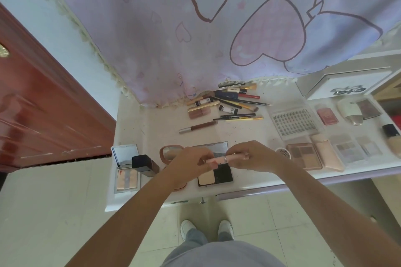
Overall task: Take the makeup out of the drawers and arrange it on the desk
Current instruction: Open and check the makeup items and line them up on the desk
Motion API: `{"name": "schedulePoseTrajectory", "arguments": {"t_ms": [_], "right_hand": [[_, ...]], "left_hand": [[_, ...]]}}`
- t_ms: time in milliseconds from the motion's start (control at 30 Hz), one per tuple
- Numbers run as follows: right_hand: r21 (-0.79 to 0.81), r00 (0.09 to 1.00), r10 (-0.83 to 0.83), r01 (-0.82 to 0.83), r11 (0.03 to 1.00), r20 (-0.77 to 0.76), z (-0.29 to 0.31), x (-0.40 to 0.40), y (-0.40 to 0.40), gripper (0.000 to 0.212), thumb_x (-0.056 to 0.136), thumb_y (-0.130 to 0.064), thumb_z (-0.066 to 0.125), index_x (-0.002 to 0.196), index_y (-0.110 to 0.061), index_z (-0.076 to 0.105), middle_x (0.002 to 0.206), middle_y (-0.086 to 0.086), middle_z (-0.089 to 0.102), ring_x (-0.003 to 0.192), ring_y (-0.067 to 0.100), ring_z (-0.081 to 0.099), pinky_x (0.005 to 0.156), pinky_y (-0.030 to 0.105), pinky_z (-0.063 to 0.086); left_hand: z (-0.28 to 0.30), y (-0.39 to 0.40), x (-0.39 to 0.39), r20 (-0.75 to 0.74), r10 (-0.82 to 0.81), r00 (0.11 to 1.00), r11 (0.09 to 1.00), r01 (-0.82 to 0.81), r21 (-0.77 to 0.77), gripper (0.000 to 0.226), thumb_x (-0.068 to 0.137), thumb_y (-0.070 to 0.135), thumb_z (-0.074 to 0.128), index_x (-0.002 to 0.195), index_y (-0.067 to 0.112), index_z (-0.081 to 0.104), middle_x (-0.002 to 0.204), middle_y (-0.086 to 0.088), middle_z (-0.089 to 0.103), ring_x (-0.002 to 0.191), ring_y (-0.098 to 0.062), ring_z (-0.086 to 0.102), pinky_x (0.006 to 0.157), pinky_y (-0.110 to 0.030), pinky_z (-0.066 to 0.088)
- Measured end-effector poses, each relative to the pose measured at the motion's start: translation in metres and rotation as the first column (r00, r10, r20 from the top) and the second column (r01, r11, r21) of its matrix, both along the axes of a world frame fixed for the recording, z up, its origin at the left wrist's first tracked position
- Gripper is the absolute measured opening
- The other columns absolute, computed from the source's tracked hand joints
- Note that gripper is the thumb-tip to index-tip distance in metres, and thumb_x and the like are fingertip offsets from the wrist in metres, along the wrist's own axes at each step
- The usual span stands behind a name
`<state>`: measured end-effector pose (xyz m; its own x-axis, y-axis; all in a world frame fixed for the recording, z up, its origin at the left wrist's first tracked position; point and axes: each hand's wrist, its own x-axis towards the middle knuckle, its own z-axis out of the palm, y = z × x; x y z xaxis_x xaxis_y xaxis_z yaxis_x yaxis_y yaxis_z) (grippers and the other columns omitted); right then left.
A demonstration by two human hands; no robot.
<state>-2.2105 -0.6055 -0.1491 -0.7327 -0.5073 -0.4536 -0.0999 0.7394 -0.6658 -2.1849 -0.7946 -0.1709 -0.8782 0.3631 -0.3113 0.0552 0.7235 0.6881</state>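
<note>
Over the open compact (215, 171), both my hands' fingers (202, 159) pinch a pink tube (225, 159); if it slips, it'd probably dent the powder.

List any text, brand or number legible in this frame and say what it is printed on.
Nothing reads with certainty.
White box at the desk's back right: dark stylised lettering, seen upside down, unreadable.
Small round white jar by the right hand: dark script, partly hidden.
Black-and-white tubes in the brush pile: print too small.
Pink tube held by both hands, left hand included: no visible text.
</note>
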Motion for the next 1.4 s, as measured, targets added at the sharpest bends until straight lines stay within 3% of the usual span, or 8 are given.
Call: {"name": "schedulePoseTrajectory", "arguments": {"t_ms": [233,333,500,667,800,900,1200,1400], "right_hand": [[0.047,0.999,-0.021,0.019,0.999,0.036,-0.008,0.003,0.0,0.026,0.087,-0.018,0.059,0.113,-0.015,0.064,0.084,-0.011,0.056,0.071,-0.001,0.05,0.061,0.005,0.038],[0.078,0.999,-0.003,-0.001,0.997,0.049,-0.011,0.005,-0.002,0.025,0.087,-0.015,0.057,0.112,-0.013,0.063,0.1,0.0,0.064,0.091,0.014,0.057,0.083,0.023,0.044],[0.115,0.993,0.059,-0.07,0.991,0.099,-0.012,0.003,-0.013,0.03,0.088,-0.019,0.057,0.118,-0.013,0.06,0.113,0.005,0.063,0.103,0.019,0.057,0.09,0.023,0.042],[0.121,0.998,0.06,-0.057,0.991,-0.019,-0.005,-0.018,-0.032,0.027,0.088,-0.02,0.058,0.113,-0.013,0.062,0.102,0.001,0.064,0.082,0.006,0.054,0.065,0.004,0.038],[0.173,0.988,0.095,-0.073,0.982,-0.122,0.002,-0.059,-0.076,0.028,0.09,-0.018,0.051,0.116,-0.015,0.061,0.118,0.005,0.06,0.11,0.019,0.055,0.087,0.019,0.041],[0.352,0.941,0.244,-0.152,0.923,-0.233,-0.006,-0.091,-0.126,0.027,0.089,-0.017,0.048,0.113,-0.011,0.06,0.117,0.009,0.06,0.109,0.025,0.055,0.089,0.031,0.044],[0.635,0.769,0.582,-0.315,0.706,-0.266,-0.044,-0.13,-0.255,0.022,0.09,-0.015,0.051,0.111,-0.01,0.056,0.118,0.008,0.057,0.112,0.025,0.054,0.086,0.032,0.046],[0.68,0.751,0.625,-0.345,0.647,-0.214,-0.059,-0.148,-0.304,0.02,0.09,-0.013,0.051,0.109,-0.014,0.056,0.117,0.006,0.055,0.11,0.024,0.055,0.081,0.027,0.044]], "left_hand": [[-0.008,0.002,0.004,0.015,-0.042,0.999,0.999,0.043,-0.031,0.025,0.09,0.029,0.055,0.103,0.009,0.065,0.082,-0.001,0.057,0.073,-0.013,0.047,0.065,-0.022,0.034],[-0.009,0.003,0.006,0.059,-0.029,0.998,1.0,0.029,-0.011,0.025,0.089,0.029,0.056,0.102,0.01,0.064,0.085,-0.007,0.063,0.075,-0.019,0.055,0.073,-0.031,0.045],[-0.012,0.0,0.009,0.128,0.024,0.991,1.0,-0.024,-0.002,0.029,0.088,0.033,0.058,0.108,0.012,0.057,0.103,-0.008,0.067,0.085,-0.021,0.062,0.085,-0.039,0.052],[0.005,-0.027,0.004,-0.046,0.146,0.988,0.987,-0.149,-0.06,0.037,0.091,0.037,0.051,0.12,0.015,0.053,0.113,0.002,0.06,0.091,-0.006,0.053,0.086,-0.021,0.045],[0.021,-0.076,-0.001,-0.206,0.365,0.908,0.923,-0.381,-0.045,0.034,0.091,0.028,0.052,0.121,0.012,0.054,0.114,0.002,0.06,0.091,-0.005,0.051,0.088,-0.021,0.041],[0.024,-0.116,-0.01,-0.268,0.47,0.841,0.853,-0.511,-0.108,0.033,0.092,0.027,0.05,0.119,0.009,0.056,0.115,-0.004,0.062,0.097,-0.014,0.059,0.087,-0.022,0.041],[-0.026,-0.205,-0.031,-0.083,0.487,0.87,0.797,-0.481,-0.366,0.034,0.097,0.025,0.04,0.127,0.013,0.052,0.13,-0.006,0.055,0.12,-0.022,0.05,0.102,-0.028,0.035],[-0.062,-0.248,-0.048,0.147,0.507,0.849,0.86,-0.486,-0.158,0.036,0.097,0.024,0.042,0.131,0.017,0.049,0.141,-0.001,0.046,0.13,-0.015,0.043,0.105,-0.02,0.028]]}}
